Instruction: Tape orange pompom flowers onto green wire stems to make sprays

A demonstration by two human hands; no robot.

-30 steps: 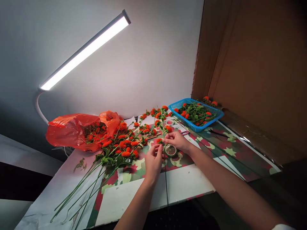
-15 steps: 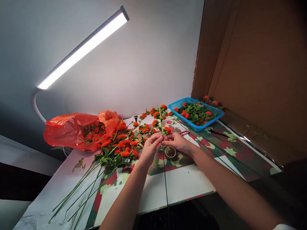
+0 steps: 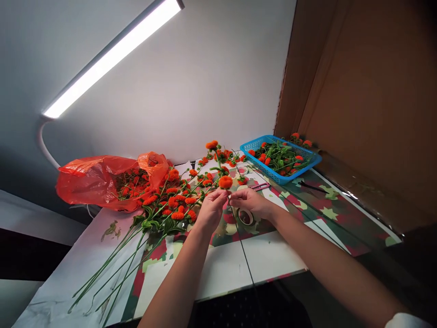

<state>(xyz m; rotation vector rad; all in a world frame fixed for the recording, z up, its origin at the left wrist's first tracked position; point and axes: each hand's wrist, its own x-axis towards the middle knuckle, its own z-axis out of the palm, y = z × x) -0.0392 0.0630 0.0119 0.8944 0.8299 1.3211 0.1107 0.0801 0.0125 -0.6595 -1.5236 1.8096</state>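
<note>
Between my hands stands an upright flower stem with fuzzy orange blooms [image 3: 225, 182] and small green leaves. Its long thin dark wire [image 3: 246, 257] runs down toward the table's front edge. My left hand [image 3: 213, 209] pinches the stem just under the lowest bloom. From the other side, the fingertips of my right hand [image 3: 250, 203] close on the same spot. Whether tape is between the fingers is hidden. Just below my right hand, a roll of tape [image 3: 245, 217] lies on the patterned sheet.
Finished-looking orange flower stems [image 3: 177, 205] lie in a pile at left, beside a red plastic bag [image 3: 85, 180] of more blooms. A blue basket [image 3: 283, 179] holds flowers and leaves. Pink-handled scissors or snips [image 3: 260, 187] lie behind my right hand. A lamp [image 3: 116, 57] hangs above.
The stem has turned between my fingers, so its blooms now point differently and the top one leans left. The wire's lower end has swung right. Both hands keep their pinch.
</note>
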